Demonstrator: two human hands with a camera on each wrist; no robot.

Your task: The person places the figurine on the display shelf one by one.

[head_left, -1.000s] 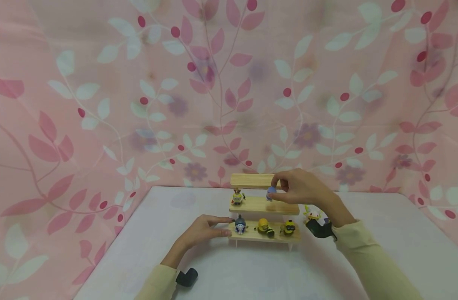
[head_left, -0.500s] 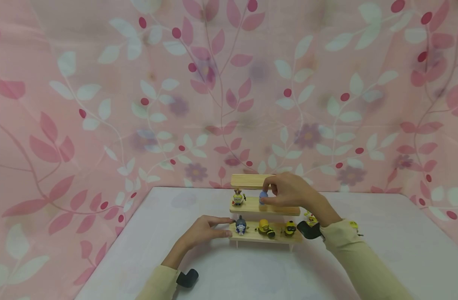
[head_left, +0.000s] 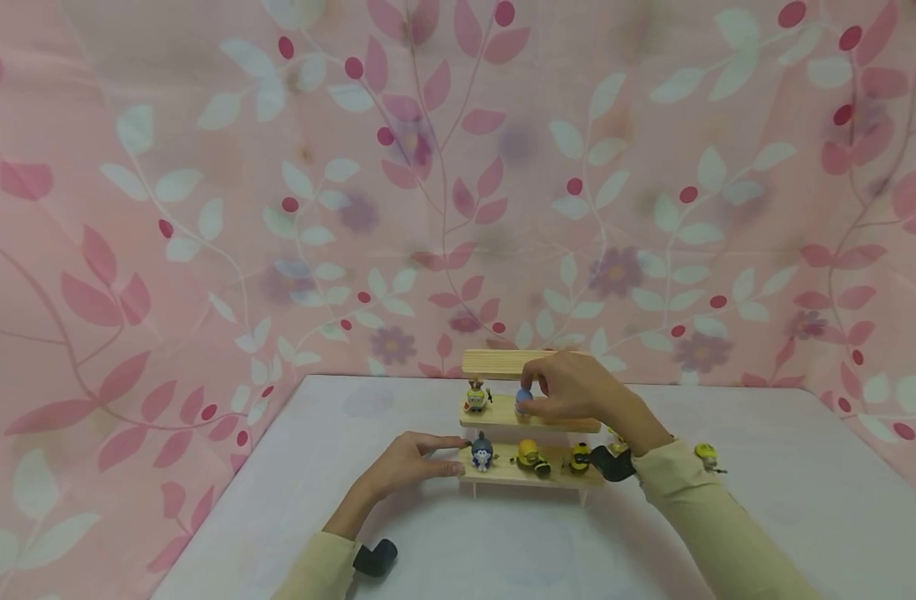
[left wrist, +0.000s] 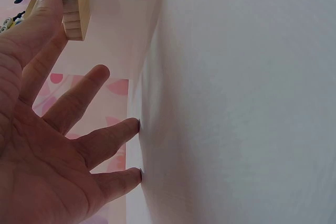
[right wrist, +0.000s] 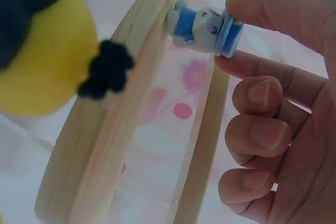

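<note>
Above the desk (head_left: 435, 542) before me, a left hand (head_left: 399, 462) rests straight fingers against a shelf's lower tier (head_left: 510, 477) bearing three figures (head_left: 483, 452), seemingly to steady it, while beyond, a right hand's (head_left: 573, 387) fingers pinch a blue figure (right wrist: 206, 29) by its hat, probably keeping its feet free, at the middle tier (head_left: 495, 421) near a crowned figure (head_left: 476, 397).

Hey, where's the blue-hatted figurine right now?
In the head view, the blue-hatted figurine is pinched in the right hand at the middle wooden tier, just right of the crowned yellow figurine.
</note>
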